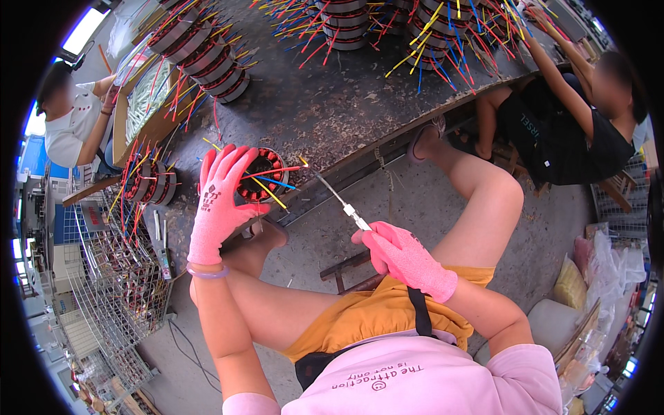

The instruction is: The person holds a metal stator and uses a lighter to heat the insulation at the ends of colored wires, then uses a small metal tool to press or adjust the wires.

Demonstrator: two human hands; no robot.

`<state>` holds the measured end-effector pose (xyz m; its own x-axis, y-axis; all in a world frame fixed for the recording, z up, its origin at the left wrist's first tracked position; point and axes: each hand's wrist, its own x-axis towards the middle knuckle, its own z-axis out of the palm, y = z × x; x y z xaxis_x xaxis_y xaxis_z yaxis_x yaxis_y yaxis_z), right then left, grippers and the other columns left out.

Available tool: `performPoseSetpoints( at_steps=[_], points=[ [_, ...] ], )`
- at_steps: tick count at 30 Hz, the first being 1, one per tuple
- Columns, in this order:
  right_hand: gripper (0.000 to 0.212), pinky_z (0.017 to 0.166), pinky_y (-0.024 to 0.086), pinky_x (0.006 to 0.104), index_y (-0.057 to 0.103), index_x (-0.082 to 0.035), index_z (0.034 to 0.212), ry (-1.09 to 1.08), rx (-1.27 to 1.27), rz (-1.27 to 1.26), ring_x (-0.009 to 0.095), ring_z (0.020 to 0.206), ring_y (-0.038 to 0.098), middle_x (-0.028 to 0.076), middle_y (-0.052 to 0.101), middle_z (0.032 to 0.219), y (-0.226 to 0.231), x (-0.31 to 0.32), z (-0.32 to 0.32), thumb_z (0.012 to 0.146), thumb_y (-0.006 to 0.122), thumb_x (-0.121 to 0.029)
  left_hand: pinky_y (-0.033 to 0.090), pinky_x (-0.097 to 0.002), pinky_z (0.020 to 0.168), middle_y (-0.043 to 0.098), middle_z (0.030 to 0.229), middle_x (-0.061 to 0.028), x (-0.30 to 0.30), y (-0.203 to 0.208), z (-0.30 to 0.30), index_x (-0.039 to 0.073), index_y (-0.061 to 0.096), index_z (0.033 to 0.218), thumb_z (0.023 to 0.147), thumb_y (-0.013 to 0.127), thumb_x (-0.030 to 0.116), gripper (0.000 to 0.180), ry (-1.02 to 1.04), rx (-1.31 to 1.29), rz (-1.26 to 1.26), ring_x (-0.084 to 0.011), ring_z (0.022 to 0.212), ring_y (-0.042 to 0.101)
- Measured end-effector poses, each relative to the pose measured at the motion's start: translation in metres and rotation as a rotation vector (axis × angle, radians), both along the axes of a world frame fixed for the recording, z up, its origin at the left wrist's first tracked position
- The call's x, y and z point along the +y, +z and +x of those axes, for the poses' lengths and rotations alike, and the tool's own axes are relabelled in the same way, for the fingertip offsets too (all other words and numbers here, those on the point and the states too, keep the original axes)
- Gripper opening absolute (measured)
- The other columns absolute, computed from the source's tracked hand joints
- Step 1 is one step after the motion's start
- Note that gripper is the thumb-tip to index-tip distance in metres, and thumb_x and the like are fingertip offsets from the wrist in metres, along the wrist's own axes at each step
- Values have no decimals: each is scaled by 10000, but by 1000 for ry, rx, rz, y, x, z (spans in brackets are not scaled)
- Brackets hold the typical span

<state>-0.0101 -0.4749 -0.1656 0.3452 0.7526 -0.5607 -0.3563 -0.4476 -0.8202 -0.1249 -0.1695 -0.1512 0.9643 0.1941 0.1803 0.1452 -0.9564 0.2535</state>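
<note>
A motor stator (265,173), a ring with red coils inside, sits at the near edge of the dark worktable. Red, blue and yellow wires stick out from it to the right. My left hand (220,197), in a pink glove, lies round the stator's left side, fingers along its far side and thumb along its near side. In my pink-gloved right hand (408,257) is a slim tool (348,209) with a thin metal shaft and a white section near the grip. Its tip reaches the end of the red wire, where a small yellow-orange spot shows; I cannot tell what that spot is.
Stacked stators (200,52) with loose wires stand across the worktable (290,121). More stators (149,181) lie left of my hand. A cardboard box (145,104) holds pale tubes. Two people sit at the table, left and right. A wire basket (117,277) stands lower left.
</note>
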Motion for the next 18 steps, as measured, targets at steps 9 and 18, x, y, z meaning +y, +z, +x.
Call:
performPoseSetpoints(
  at_steps=[9,18],
  points=[
    [394,519,384,249,615,-32,1124,4,7,-22,72,549,467,11,526,659,5,1,0,1016,461,-379,220,-519,1206,536,1390,-113,-1,1,0,119,520,1396,562,861,225,907,7,2,-1,-329,1375,420],
    [392,504,376,245,615,-35,1129,21,-7,-21,70,559,470,11,527,663,2,1,1,1019,458,-377,217,-516,1208,533,1393,-113,-1,0,1,118,519,1396,563,862,224,907,5,5,0,-328,1377,417]
  ],
)
